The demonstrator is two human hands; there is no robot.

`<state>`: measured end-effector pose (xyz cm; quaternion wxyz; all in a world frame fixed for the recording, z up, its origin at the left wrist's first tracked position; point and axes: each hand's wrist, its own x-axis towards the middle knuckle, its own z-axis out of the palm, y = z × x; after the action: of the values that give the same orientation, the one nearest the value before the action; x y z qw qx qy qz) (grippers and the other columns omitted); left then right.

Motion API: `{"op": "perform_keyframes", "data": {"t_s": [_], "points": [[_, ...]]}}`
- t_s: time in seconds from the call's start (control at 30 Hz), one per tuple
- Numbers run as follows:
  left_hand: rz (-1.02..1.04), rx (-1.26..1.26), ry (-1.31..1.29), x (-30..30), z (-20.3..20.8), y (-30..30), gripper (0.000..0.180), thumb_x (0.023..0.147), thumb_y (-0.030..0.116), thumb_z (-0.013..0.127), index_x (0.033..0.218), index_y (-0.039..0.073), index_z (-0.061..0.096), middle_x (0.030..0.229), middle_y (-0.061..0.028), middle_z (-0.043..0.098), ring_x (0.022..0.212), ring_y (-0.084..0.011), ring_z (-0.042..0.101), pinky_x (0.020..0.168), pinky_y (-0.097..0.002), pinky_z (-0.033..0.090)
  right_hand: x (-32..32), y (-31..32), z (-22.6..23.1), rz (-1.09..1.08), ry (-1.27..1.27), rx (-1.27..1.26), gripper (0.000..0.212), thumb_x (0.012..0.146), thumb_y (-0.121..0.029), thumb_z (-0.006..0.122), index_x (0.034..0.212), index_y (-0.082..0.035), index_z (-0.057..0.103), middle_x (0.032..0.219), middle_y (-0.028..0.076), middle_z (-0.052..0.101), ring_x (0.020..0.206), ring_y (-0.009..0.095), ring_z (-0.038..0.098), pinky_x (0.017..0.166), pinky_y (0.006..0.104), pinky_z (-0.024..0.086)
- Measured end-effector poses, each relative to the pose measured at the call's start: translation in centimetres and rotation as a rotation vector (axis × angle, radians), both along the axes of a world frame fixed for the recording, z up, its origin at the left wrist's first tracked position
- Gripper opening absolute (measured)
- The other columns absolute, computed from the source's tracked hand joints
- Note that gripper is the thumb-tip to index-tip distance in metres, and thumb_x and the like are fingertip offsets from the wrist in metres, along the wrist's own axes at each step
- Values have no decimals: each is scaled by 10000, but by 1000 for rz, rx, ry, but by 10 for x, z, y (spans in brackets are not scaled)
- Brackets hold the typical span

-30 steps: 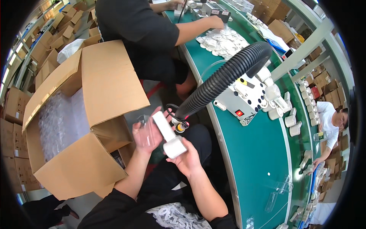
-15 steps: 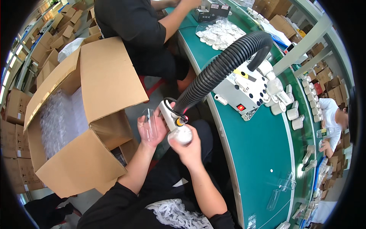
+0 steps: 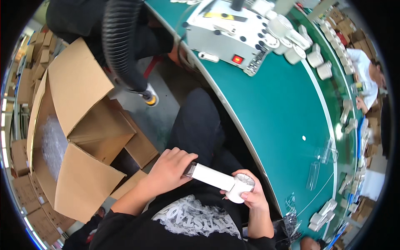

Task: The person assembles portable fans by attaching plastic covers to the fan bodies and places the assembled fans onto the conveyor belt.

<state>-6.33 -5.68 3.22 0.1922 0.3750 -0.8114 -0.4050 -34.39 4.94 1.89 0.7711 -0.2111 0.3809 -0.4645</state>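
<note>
Assembly workshop: long green workbench, white plastic parts, stacked cartons.

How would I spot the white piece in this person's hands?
Left of the green table are the left hand and right hand. Spanning them is the white piece: straight handle, round cup-like end. Unlike similar white parts on the table, it is held.

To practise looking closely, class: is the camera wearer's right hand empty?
No, the right hand holds a white device by its round end, with the left hand at the other end.
</note>
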Motion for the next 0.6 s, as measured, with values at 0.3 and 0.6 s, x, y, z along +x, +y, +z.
{"op": "perform_keyframes", "data": {"t_s": [0.3,0.6], "points": [[-477,-524,-431,-84,66,21,488,799,270,656,1228,48,585,1039,-78,575,974,-236,568,817,-381,448,10,44,-47,-132,-454,141,695,748,-256,774,1299,34,464,1226,277,585,1113,430,622,863,514,576],[-306,472,251,-99,91,-13,1172,741,762,641,1508,-21,227,1500,-270,322,1256,-341,496,982,-460,452,-9,11,-27,-308,-311,-447,899,624,-448,907,1274,9,484,1212,225,558,1122,372,581,946,475,485]]}}
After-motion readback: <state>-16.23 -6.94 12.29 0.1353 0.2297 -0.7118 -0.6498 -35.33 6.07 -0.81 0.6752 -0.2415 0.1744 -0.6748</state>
